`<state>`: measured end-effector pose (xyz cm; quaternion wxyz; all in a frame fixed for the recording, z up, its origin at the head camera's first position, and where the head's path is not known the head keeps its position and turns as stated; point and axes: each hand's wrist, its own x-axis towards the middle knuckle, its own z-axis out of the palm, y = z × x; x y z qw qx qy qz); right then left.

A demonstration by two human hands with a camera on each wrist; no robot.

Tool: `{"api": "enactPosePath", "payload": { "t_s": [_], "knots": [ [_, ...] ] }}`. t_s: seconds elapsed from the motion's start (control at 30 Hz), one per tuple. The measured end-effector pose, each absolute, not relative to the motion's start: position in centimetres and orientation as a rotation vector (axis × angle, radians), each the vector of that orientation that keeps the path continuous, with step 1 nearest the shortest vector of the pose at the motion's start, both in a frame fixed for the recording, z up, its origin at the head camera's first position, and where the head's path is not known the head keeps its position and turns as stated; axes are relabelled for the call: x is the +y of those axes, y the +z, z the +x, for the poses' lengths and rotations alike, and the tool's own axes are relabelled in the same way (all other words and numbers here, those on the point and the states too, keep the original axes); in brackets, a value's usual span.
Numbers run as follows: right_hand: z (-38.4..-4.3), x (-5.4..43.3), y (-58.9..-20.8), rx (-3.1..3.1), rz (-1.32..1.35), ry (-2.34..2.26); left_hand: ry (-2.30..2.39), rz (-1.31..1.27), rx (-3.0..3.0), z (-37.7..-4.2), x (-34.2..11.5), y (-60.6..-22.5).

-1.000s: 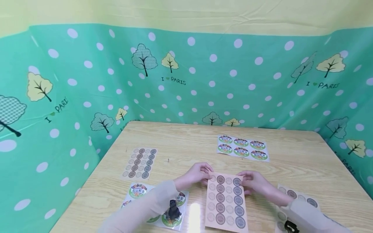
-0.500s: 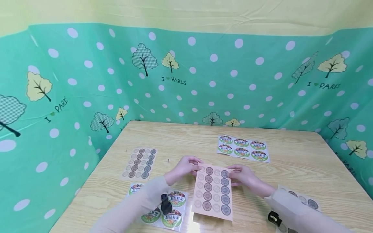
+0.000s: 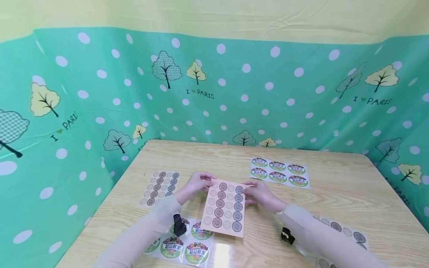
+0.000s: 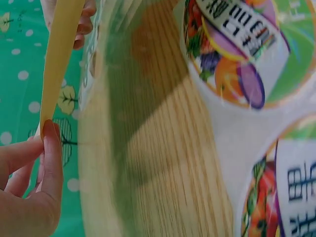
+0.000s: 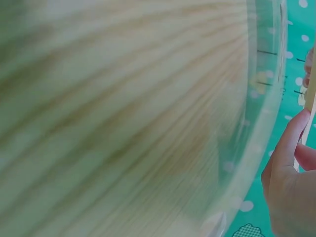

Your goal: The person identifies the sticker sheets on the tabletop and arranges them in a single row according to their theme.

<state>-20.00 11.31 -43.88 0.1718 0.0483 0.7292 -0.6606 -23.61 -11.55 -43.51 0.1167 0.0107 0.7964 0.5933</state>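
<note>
A tan sheet of round stickers (image 3: 229, 206), brown and grey seals in columns, is held up off the table between both hands. My left hand (image 3: 196, 186) pinches its upper left corner between thumb and fingers. At the upper right corner, my right hand (image 3: 263, 194) pinches the sheet's edge. In the left wrist view the sheet (image 4: 60, 59) appears nearly edge-on above the left fingertips. The right wrist view shows the right hand (image 5: 291, 182) at the frame's edge, with only a sliver of the sheet visible.
Fruit-label sticker sheets lie at the front left (image 3: 171, 247) and back right (image 3: 279, 171). Similar seal sticker sheets lie at the left (image 3: 161, 188) and at the front right (image 3: 350, 232), partly under the right sleeve. A dotted curtain (image 3: 234, 93) hangs behind the wooden table (image 3: 335, 186).
Both hands have carried the seal sticker sheet leftward and away from the front edge. Its lower edge now overlaps the front-left fruit-label sheet in the head view. Both grips look unchanged.
</note>
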Motion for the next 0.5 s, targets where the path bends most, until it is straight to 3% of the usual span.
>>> {"api": "enactPosePath", "payload": {
  "t_s": [0.5],
  "knots": [
    [-22.6,7.5,-43.5,1.989,0.135,-1.930,1.755,-0.049,2.265,-25.9,-16.1,-43.4]
  ]
}}
